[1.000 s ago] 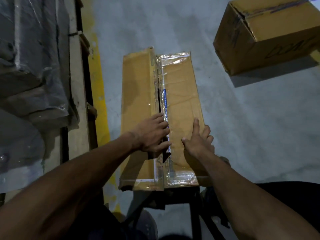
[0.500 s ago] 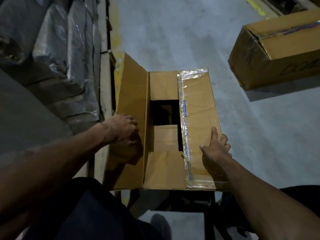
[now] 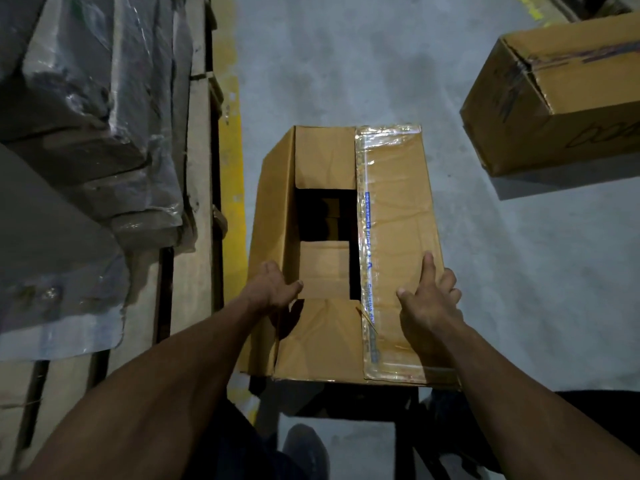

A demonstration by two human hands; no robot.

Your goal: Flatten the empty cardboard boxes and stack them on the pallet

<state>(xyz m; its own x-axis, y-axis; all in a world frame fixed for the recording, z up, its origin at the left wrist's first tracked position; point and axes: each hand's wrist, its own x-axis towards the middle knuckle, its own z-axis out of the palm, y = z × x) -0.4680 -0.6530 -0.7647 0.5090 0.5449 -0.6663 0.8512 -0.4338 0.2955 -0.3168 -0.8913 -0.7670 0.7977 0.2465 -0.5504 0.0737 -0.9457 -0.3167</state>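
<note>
Opening step: the cardboard box (image 3: 346,258) stands right of the pallet (image 3: 194,202), left hand (image 3: 273,292) gripping its raised flap, right hand (image 3: 429,299) pressing straight-fingered on the taped flap (image 3: 394,209), which probably lifts next.

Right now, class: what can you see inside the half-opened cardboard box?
Inside the half-opened box, only inner flaps and a dark gap show; the taped flap covers the rest.
</note>
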